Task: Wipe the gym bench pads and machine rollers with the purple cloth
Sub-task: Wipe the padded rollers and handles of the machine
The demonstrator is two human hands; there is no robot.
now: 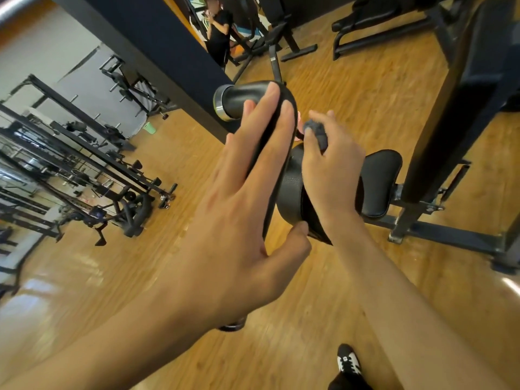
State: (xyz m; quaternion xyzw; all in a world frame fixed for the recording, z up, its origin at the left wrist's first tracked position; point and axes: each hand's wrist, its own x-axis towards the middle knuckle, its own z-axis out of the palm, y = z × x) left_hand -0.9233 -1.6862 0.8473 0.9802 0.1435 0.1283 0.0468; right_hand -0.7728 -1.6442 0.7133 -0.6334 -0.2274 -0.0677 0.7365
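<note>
A black curved pad (244,98) with a chrome end cap sticks out from the machine at mid frame. My left hand (242,198) lies along it with straight fingers on top and the thumb tucked under its lower edge. Just below it sits a black padded roller (291,187). My right hand (329,167) rests over that roller and pinches a bunched greyish-purple cloth (316,130) between thumb and fingers, close to the curved pad's edge. A second black roller pad (378,181) shows to the right of my right wrist.
The dark machine frame (439,153) rises on the right, with its base bar on the wooden floor (323,277). A large mirror (70,136) on the left reflects racks and a bike. Black benches (365,26) stand at the back. My shoe (349,361) is at the bottom.
</note>
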